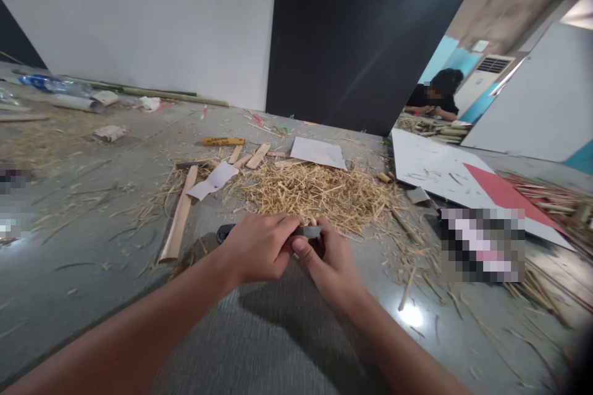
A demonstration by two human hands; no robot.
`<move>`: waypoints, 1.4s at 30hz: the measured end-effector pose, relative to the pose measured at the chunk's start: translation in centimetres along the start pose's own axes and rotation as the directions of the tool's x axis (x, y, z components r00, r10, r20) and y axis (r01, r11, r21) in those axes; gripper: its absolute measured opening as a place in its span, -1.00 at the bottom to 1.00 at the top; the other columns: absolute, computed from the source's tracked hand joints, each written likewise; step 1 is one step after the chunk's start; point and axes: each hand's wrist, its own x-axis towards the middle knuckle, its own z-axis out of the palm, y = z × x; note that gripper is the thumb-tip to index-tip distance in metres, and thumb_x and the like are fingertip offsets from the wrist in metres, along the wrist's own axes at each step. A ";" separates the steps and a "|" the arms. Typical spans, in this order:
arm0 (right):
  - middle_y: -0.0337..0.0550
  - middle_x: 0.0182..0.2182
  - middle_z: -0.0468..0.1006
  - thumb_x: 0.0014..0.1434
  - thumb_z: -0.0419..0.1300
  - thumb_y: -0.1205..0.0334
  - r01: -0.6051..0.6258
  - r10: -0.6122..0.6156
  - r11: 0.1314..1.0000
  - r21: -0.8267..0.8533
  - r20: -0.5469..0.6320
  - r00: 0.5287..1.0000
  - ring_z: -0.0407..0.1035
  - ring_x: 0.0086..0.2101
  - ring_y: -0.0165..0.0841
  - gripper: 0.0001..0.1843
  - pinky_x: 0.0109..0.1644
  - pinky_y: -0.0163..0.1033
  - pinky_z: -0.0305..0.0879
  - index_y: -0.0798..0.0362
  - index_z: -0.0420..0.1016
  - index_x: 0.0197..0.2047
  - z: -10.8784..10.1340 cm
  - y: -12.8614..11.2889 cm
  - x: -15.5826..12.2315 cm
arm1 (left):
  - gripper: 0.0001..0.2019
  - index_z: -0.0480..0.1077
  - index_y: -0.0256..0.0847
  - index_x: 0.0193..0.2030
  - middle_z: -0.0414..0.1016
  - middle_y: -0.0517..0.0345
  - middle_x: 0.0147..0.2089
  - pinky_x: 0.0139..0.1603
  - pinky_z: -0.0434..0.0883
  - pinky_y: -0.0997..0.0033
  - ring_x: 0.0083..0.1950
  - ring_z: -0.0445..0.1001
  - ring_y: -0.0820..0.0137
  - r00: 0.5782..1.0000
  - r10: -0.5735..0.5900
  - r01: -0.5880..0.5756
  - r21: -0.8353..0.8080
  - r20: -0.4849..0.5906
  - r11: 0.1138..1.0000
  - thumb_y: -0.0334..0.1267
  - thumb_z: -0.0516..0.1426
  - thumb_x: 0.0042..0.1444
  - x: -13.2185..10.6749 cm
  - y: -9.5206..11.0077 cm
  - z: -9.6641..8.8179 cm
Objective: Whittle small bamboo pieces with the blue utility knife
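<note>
My left hand (262,244) is closed around a utility knife (311,232). The dark blue end of its handle sticks out on the left, and the metal blade points right, towards my other hand. Fingers curled, my right hand (336,259) pinches a small pale piece, seemingly wood, at the blade; most of it is hidden by the fingers. The right thumb lies just below the blade. Just beyond both hands spreads a heap of straw-coloured shavings (319,194).
A flat wooden strip (180,219) lies left, near a torn paper (213,181). Behind the shavings are a white sheet (319,152) and a yellow tube-like item (223,141). White board (426,160) lies right. A person (438,95) sits beyond the black panel (356,43).
</note>
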 end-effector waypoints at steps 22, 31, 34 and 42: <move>-0.38 -0.61 0.19 0.20 0.08 -0.18 -0.024 0.018 0.997 -0.076 -0.073 0.997 0.10 -0.59 -0.47 -0.56 -0.53 -0.28 -0.08 -0.01 0.11 -0.44 -0.3 -0.6 0.1 | -0.87 0.22 -0.15 -0.22 0.51 0.09 -0.29 -0.44 0.21 0.29 -0.32 0.51 0.17 0.988 -0.157 0.157 0.119 -0.013 0.980 -0.22 -0.08 0.21 0.0 1.6 -0.4; -0.38 -0.62 0.20 0.21 0.11 -0.12 -0.015 0.002 0.993 -0.121 -0.102 0.995 0.11 -0.59 -0.47 -0.58 -0.54 -0.30 -0.08 -0.01 0.11 -0.47 -0.2 -0.6 0.2 | -0.85 0.24 -0.15 -0.20 0.52 0.08 -0.25 -0.42 0.19 0.31 -0.31 0.51 0.18 0.972 -0.234 0.235 0.091 -0.030 0.968 -0.19 -0.09 0.25 0.1 2.4 -0.2; -0.39 -0.67 0.13 0.24 0.07 -0.11 -0.045 0.015 0.983 -0.178 -0.167 0.986 0.03 -0.63 -0.48 -0.53 -0.54 -0.29 -0.13 -0.02 0.05 -0.53 -0.1 -0.5 0.1 | -0.74 0.24 -0.16 -0.22 0.48 0.12 -0.36 -0.44 0.15 0.35 -0.40 0.45 0.28 0.938 -0.320 0.323 0.004 -0.134 0.946 -0.14 -0.18 0.33 0.2 1.5 -0.5; -0.40 -0.64 0.11 0.21 0.11 -0.15 -0.004 -0.030 0.982 -0.188 -0.175 0.984 0.03 -0.61 -0.49 -0.52 -0.52 -0.30 -0.09 -0.03 0.02 -0.50 -0.2 -0.1 0.4 | -0.70 0.23 -0.18 -0.28 0.42 0.13 -0.41 -0.43 0.11 0.36 -0.42 0.38 0.33 0.939 -0.260 0.272 0.024 -0.226 0.962 -0.09 -0.18 0.34 0.1 -0.6 -1.3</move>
